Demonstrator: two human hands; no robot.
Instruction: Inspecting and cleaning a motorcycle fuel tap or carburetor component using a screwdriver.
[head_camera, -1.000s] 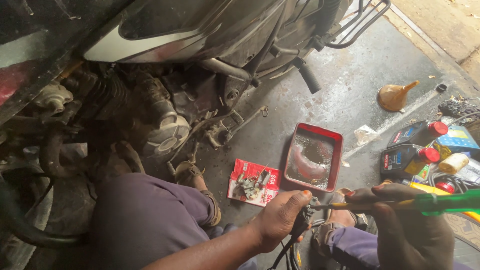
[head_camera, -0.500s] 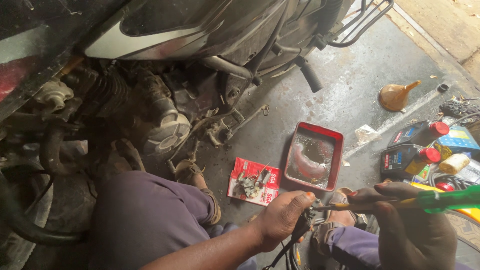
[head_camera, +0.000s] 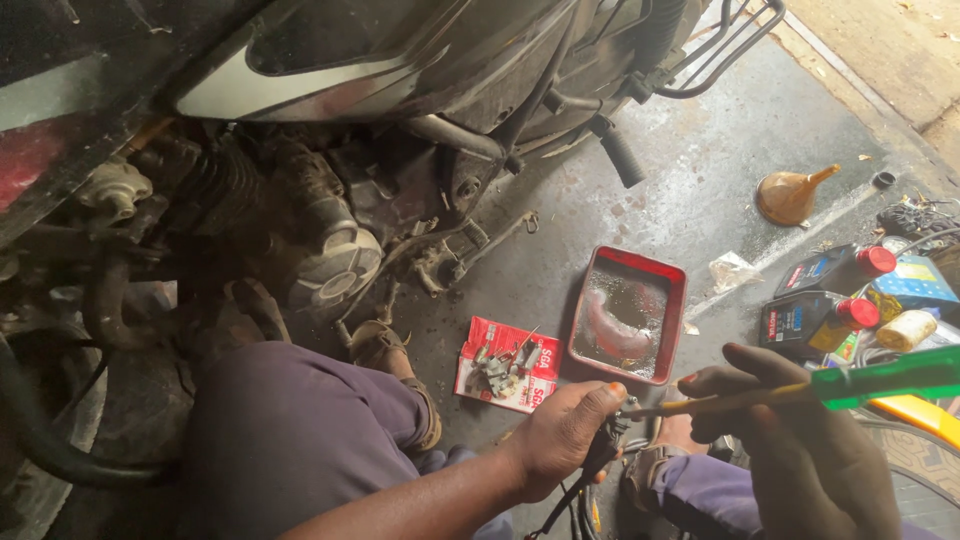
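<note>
My left hand (head_camera: 560, 435) grips a small black connector on a bundle of dark cables (head_camera: 588, 478) that hangs down between my knees. My right hand (head_camera: 790, 450) holds a screwdriver with a green handle (head_camera: 885, 378); its thin shaft (head_camera: 700, 404) points left and its tip touches the connector at my left fingers. Both hands sit low in the view, in front of a motorcycle engine (head_camera: 330, 250).
A red tray (head_camera: 585, 310) with a dirty liquid lies on the concrete floor. Beside it lies a red and white packet (head_camera: 505, 375) with small metal parts on it. Oil bottles with red caps (head_camera: 830, 300) and an orange funnel (head_camera: 790, 195) stand to the right.
The hands stay nearly where they were. The screwdriver shaft has shifted slightly toward the connector held in the left hand.
</note>
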